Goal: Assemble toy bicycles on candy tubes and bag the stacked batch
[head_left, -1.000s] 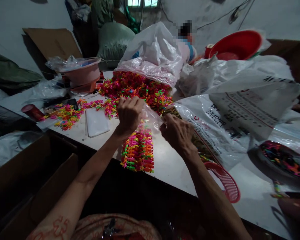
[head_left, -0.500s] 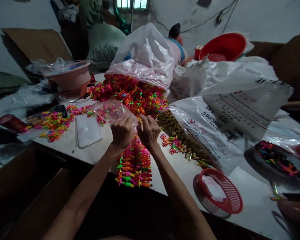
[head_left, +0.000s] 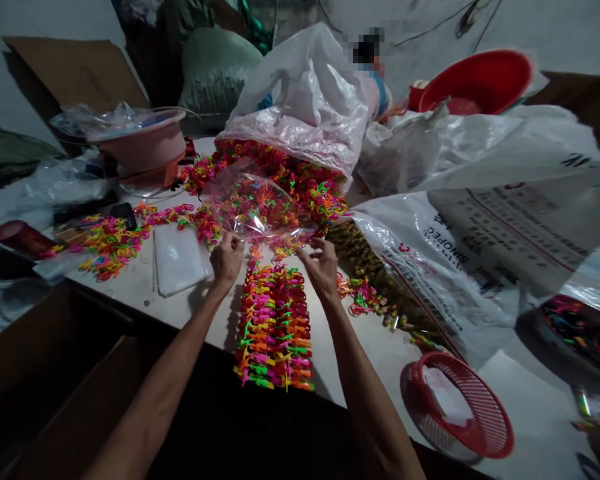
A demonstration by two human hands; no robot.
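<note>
Pale walls (head_left: 570, 33) and a white sack (head_left: 300, 93) back a table (head_left: 387, 353) where a person spreads a clear bag (head_left: 255, 207) before a heap (head_left: 325, 190) of bright plastic pieces. The left hand (head_left: 227, 262) pinches the bag's near left edge; the right hand (head_left: 323, 267) curls at its right corner, its grip impossible to confirm. Two packed rows (head_left: 275, 327) of pieces lie between the forearms, nearer than the bag. Good handling likely means light, level fingertips and film held clear of jutting ends that could snag it. Half a second earlier, the hands sat close together, the bag ballooning leftward; now they are well apart, the bag between them.
</note>
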